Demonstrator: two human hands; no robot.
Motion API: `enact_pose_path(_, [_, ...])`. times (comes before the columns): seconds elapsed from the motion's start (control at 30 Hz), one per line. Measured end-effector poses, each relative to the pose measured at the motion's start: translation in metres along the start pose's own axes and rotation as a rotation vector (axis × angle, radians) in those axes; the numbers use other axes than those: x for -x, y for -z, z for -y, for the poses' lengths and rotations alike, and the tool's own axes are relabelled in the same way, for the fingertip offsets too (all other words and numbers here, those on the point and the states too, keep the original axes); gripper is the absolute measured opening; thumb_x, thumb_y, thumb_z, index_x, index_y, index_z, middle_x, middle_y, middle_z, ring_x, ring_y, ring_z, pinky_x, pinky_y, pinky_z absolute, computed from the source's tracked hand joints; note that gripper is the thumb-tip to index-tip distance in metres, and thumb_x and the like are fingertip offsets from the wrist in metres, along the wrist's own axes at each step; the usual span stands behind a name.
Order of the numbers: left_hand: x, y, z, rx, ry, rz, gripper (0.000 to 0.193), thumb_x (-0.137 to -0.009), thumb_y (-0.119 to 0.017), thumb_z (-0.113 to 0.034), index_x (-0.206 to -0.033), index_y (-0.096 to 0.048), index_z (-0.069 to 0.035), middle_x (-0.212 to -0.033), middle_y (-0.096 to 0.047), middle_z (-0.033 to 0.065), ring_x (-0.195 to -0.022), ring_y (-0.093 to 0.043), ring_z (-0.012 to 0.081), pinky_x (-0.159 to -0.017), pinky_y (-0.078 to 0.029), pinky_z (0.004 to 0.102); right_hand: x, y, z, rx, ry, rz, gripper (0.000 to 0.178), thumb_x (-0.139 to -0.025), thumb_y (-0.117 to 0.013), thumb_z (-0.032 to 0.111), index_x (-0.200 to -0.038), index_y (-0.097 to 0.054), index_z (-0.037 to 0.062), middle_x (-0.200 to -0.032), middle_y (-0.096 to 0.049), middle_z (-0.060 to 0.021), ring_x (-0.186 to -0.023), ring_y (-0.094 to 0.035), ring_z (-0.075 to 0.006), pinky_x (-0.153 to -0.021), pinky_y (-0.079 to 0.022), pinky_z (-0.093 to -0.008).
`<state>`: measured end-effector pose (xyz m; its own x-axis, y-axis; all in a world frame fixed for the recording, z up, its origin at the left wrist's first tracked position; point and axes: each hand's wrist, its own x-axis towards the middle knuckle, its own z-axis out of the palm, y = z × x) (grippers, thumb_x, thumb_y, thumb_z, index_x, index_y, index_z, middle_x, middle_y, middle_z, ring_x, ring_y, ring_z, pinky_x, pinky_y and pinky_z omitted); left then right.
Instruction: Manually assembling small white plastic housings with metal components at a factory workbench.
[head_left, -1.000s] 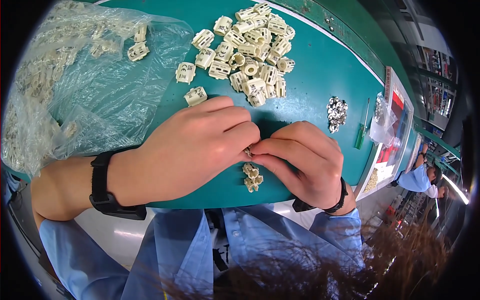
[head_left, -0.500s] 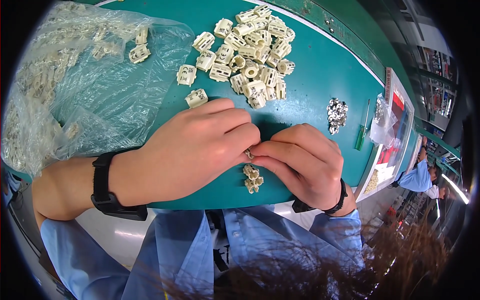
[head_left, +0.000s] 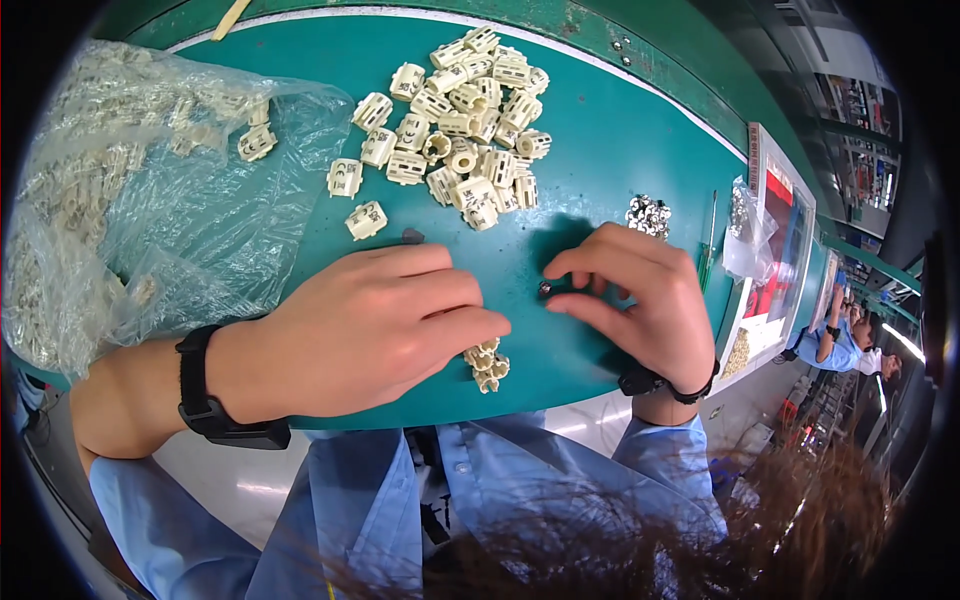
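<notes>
Metal bit (head_left: 545, 287): between parted fingertips of right hand (head_left: 655, 290), the nearer; axis unclear
Right grip: nothing pinched
Left hand (head_left: 375, 330): curled, contents hidden

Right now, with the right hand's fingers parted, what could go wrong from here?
The tiny shiny piece sits by the fingertips of the right hand; a nudge might knock it away. The left hand partly covers the small cream parts close to the near edge of the green table; a brush could push some off.
</notes>
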<state>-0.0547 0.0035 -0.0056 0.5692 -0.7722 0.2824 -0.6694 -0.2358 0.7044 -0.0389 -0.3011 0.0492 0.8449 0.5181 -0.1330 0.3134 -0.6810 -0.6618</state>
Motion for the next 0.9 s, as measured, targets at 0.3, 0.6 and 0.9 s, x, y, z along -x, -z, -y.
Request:
enact_pose_path(0.3, [-0.011, 0.022, -0.002, -0.162, 0.05, -0.214, 0.044, -0.081, -0.093, -0.006, -0.124, -0.083, -0.011, -0.112, -0.075, 0.0039, -0.094, -0.067, 0.0283, -0.081, -0.059, 0.0385, 0.001, -0.008, -0.002, -0.064, 0.091, 0.063, 0.018, -0.086, -0.09, -0.004, -0.1, -0.081, 0.0043, -0.088, -0.07, -0.0054, -0.078, -0.072, -0.0191, -0.067, -0.057, -0.0332])
enact_pose_path(0.6, [-0.016, 0.02, 0.016, -0.523, 0.028, -0.319, 0.037, -0.08, -0.094, -0.007, -0.115, -0.083, -0.009, -0.119, -0.075, 0.0045, -0.1, -0.067, 0.028, -0.079, -0.058, 0.0393, -0.004, -0.006, -0.004, -0.272, 0.066, 0.06, 0.018, -0.091, -0.086, -0.007, -0.107, -0.084, 0.002, -0.098, -0.078, -0.0071, -0.082, -0.075, -0.0172, -0.07, -0.058, -0.031])
enact_pose_path(0.9, [-0.005, 0.014, 0.003, -0.34, -0.099, -0.206, 0.034, -0.08, -0.094, -0.014, -0.112, -0.083, -0.011, -0.112, -0.071, -0.0004, -0.095, -0.064, 0.0224, -0.077, -0.057, 0.0347, 0.001, -0.005, -0.003, -0.642, -0.111, 0.127, 0.028, -0.089, -0.087, -0.011, -0.114, -0.086, 0.0011, -0.103, -0.081, -0.0058, -0.085, -0.076, -0.013, -0.073, -0.059, -0.0289])
